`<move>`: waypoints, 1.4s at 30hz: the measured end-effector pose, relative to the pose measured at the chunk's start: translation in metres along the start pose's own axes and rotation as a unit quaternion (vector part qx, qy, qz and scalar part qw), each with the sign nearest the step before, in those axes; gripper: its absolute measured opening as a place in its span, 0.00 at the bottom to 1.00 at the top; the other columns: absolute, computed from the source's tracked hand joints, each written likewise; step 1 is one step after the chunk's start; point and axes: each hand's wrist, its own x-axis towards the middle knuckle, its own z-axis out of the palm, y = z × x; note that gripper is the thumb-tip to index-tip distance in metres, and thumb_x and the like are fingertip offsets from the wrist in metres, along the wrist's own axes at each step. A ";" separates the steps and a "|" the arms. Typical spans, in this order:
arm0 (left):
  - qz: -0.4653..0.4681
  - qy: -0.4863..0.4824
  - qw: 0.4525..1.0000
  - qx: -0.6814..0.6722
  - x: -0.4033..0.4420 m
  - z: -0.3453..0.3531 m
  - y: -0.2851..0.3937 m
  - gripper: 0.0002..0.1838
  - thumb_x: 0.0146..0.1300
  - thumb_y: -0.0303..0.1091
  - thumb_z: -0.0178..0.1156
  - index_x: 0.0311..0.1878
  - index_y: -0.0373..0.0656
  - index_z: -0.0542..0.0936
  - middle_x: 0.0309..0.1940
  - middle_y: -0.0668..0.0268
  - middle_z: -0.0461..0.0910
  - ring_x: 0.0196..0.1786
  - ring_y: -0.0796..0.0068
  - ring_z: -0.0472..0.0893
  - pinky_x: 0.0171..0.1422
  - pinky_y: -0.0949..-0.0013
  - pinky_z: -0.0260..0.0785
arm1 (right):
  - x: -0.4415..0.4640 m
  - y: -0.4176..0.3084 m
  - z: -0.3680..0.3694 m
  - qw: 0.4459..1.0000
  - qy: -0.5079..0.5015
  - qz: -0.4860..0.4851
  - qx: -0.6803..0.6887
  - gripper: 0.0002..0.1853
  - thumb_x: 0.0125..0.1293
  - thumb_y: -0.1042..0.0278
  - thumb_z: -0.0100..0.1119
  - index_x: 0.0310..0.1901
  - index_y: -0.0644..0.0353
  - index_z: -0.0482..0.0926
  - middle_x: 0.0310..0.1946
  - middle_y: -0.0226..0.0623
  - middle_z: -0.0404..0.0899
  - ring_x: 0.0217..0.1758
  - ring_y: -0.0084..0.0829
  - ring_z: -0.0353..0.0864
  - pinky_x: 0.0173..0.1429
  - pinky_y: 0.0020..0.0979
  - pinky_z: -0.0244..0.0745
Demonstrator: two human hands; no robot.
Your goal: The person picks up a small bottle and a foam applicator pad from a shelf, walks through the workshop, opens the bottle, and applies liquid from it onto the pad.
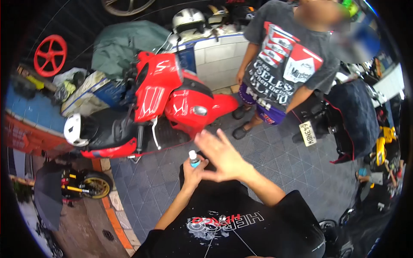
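In front of my body my left hand (192, 175) is wrapped round a small bottle (195, 163) with a white cap and a light blue label. The bottle stands roughly upright, its lower part hidden by my fingers. Just to its right, my right hand (223, 157) is raised with the fingers stretched out, holding nothing visible. The base of the right hand overlaps the left hand in view; whether they touch I cannot tell. Beyond both hands is a red motor scooter (189, 107) with glossy panels.
Another person (288, 60) in a grey printed T-shirt stands ahead on the grey tiled floor (258, 161). A white helmet (74, 130) rests on the scooter seat. Covered motorbike (352, 116) with a licence plate stands right. Several helmets sit on the back counter (219, 56).
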 end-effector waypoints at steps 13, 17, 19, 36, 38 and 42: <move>-0.123 -0.163 0.943 -0.262 0.011 -0.025 0.022 0.09 0.69 0.39 0.62 0.45 0.49 0.74 0.35 0.68 0.76 0.32 0.73 0.78 0.33 0.70 0.68 | -0.024 0.017 0.010 0.994 -0.027 0.084 0.069 0.43 0.55 0.48 0.72 0.71 0.55 0.69 0.57 0.47 0.76 0.58 0.48 0.76 0.63 0.47 0.70; -0.115 -0.124 0.941 -0.294 0.008 -0.007 0.034 0.28 0.72 0.66 0.49 0.55 0.50 0.72 0.45 0.65 0.77 0.41 0.69 0.79 0.41 0.66 0.71 | -0.009 0.000 0.012 0.992 0.084 0.023 0.092 0.41 0.55 0.53 0.70 0.71 0.57 0.69 0.65 0.54 0.69 0.65 0.54 0.70 0.67 0.52 0.67; -0.105 -0.084 0.949 -0.286 0.001 0.006 0.045 0.36 0.73 0.70 0.41 0.69 0.52 0.71 0.63 0.62 0.77 0.65 0.64 0.77 0.67 0.58 0.72 | -0.001 -0.014 0.025 0.996 0.068 -0.041 0.037 0.39 0.55 0.56 0.67 0.70 0.53 0.69 0.71 0.60 0.59 0.73 0.62 0.61 0.73 0.58 0.60; -0.121 -0.156 0.907 -0.372 -0.015 -0.013 0.065 0.30 0.77 0.63 0.39 0.60 0.50 0.76 0.57 0.63 0.79 0.61 0.66 0.80 0.65 0.58 0.74 | 0.006 -0.019 0.030 0.971 0.051 -0.217 0.089 0.33 0.52 0.61 0.64 0.64 0.53 0.76 0.71 0.35 0.70 0.80 0.46 0.59 0.82 0.58 0.46; -0.146 -0.099 0.891 -0.418 -0.008 -0.016 0.057 0.30 0.77 0.64 0.40 0.50 0.49 0.79 0.45 0.64 0.83 0.50 0.67 0.83 0.57 0.62 0.77 | 0.003 -0.018 0.028 0.963 0.040 -0.238 0.121 0.31 0.53 0.62 0.65 0.62 0.54 0.77 0.70 0.34 0.71 0.78 0.46 0.62 0.82 0.58 0.46; -0.193 -0.073 0.904 -0.374 -0.014 0.007 0.091 0.31 0.76 0.65 0.40 0.48 0.47 0.79 0.44 0.63 0.83 0.47 0.66 0.84 0.53 0.62 0.78 | 0.007 -0.025 -0.021 0.955 0.121 -0.261 0.072 0.16 0.70 0.61 0.52 0.56 0.50 0.81 0.64 0.31 0.78 0.72 0.45 0.73 0.80 0.60 0.50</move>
